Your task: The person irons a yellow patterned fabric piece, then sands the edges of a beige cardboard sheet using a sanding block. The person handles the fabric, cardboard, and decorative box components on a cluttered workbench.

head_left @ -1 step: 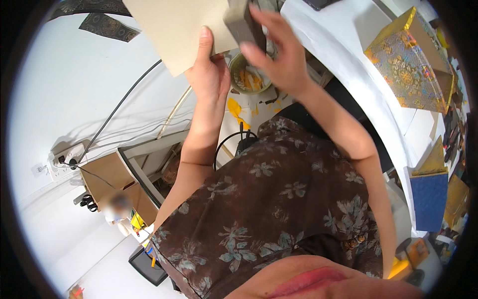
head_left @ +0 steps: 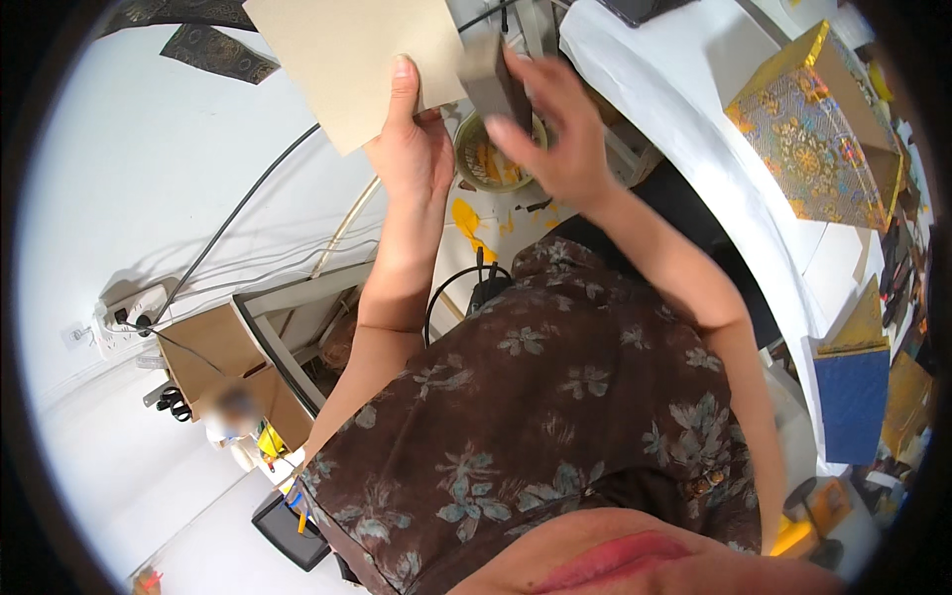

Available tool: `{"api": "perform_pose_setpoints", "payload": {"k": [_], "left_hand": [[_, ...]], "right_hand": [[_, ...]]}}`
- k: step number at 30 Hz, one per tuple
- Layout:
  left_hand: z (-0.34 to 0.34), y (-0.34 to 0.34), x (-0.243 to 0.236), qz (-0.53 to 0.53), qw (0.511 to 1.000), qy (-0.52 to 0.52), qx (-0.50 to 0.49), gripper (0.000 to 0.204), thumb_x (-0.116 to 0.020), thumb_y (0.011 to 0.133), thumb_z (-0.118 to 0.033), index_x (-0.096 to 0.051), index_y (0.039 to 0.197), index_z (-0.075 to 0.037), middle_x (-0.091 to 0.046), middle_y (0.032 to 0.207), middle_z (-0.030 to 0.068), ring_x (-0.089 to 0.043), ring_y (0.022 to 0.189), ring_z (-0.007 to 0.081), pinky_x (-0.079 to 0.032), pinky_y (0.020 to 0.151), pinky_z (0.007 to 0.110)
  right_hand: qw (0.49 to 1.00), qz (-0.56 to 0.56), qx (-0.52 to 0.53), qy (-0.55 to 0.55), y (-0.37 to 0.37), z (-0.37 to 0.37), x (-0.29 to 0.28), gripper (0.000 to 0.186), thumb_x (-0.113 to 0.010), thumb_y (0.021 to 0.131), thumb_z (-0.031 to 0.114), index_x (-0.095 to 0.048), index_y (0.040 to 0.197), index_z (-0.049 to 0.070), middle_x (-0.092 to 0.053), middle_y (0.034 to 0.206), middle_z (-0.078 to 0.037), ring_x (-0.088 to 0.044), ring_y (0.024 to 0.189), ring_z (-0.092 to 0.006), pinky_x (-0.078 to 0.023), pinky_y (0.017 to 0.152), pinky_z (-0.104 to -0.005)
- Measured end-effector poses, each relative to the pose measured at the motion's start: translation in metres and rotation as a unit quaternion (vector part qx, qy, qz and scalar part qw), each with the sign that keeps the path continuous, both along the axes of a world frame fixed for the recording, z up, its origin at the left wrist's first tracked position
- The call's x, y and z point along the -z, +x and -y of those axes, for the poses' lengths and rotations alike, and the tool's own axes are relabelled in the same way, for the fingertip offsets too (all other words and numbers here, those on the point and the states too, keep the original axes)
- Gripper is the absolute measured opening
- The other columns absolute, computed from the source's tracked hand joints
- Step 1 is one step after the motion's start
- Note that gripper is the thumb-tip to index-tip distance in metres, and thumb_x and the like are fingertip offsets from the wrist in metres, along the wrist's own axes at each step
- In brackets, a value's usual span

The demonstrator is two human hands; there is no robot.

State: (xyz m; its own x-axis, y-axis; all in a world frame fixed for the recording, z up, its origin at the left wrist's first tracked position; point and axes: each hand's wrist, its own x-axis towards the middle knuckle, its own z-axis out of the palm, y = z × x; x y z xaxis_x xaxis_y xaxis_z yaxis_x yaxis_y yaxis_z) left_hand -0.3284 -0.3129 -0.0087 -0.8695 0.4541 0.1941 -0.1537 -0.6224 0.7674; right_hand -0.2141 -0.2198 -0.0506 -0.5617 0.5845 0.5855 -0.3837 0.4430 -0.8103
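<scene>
My left hand pinches a flat beige board near its lower corner, thumb on top and fingers underneath. In my right hand is a grey-brown rectangular block, blurred by motion. Thumb and fingers grip it from the right side, close to the board's right edge. Whether the block touches that edge I cannot tell. Below the two hands stands a round greenish bin with yellow and white scraps inside.
Yellow scraps lie beside the bin. A white-covered table curves along the right, bearing a brocade-covered box and a blue panel. Cables run along the left to a power strip, above a cardboard box.
My right hand and the block have moved down and slightly right along the board's edge. My left hand and the board have hardly shifted.
</scene>
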Motion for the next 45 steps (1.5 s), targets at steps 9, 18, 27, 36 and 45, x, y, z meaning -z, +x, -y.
{"api": "perform_pose_setpoints", "payload": {"k": [9, 18, 27, 36, 45], "left_hand": [[0.013, 0.005, 0.003, -0.007, 0.999, -0.036, 0.0, 0.053, -0.061, 0.093, 0.001, -0.041, 0.141, -0.005, -0.054, 0.132, 0.0112, -0.055, 0.119, 0.0228, -0.049, 0.1, 0.04], [0.04, 0.007, -0.015, -0.024, 0.996, -0.088, 0.003, 0.059, -0.067, 0.089, 0.004, -0.041, 0.141, -0.002, -0.053, 0.134, 0.012, -0.053, 0.122, 0.0208, -0.042, 0.106, 0.035], [0.057, 0.011, -0.021, -0.045, 0.994, -0.096, -0.012, 0.054, -0.062, 0.09, 0.005, -0.041, 0.14, 0.0, -0.054, 0.132, 0.0149, -0.056, 0.119, 0.0251, -0.047, 0.102, 0.039], [0.058, 0.016, -0.019, -0.03, 0.996, -0.085, 0.004, 0.054, -0.061, 0.091, 0.004, -0.041, 0.141, -0.001, -0.054, 0.132, 0.0144, -0.055, 0.12, 0.0241, -0.046, 0.103, 0.039], [0.04, 0.018, -0.011, -0.057, 0.997, -0.047, -0.012, 0.053, -0.062, 0.091, 0.004, -0.042, 0.14, -0.001, -0.054, 0.132, 0.0132, -0.054, 0.121, 0.0233, -0.045, 0.105, 0.038]], "right_hand": [[0.937, -0.019, 0.018, 0.349, 0.004, -0.039, -0.046, 0.054, -0.081, 0.075, 0.02, -0.066, 0.126, 0.016, -0.057, 0.127, -0.012, -0.06, 0.106, -0.031, -0.051, 0.09, -0.0381], [0.919, -0.032, -0.022, 0.393, 0.002, -0.042, -0.058, 0.057, -0.08, 0.076, 0.018, -0.063, 0.13, 0.021, -0.056, 0.13, -0.011, -0.058, 0.113, -0.0296, -0.05, 0.094, -0.0398], [0.929, -0.132, 0.002, 0.347, -0.024, -0.05, -0.061, 0.06, -0.082, 0.073, 0.016, -0.062, 0.13, 0.017, -0.059, 0.125, -0.012, -0.06, 0.111, -0.0289, -0.051, 0.093, -0.0381], [0.959, -0.089, 0.114, 0.242, -0.044, -0.07, -0.059, 0.047, -0.079, 0.078, 0.02, -0.065, 0.121, 0.009, -0.057, 0.127, -0.011, -0.061, 0.106, -0.028, -0.052, 0.087, -0.0351], [0.985, -0.084, -0.054, -0.138, -0.037, -0.006, -0.043, 0.063, -0.075, 0.085, 0.021, -0.047, 0.14, 0.006, -0.056, 0.123, -0.009, -0.058, 0.109, -0.0197, -0.053, 0.081, -0.0324]]}}
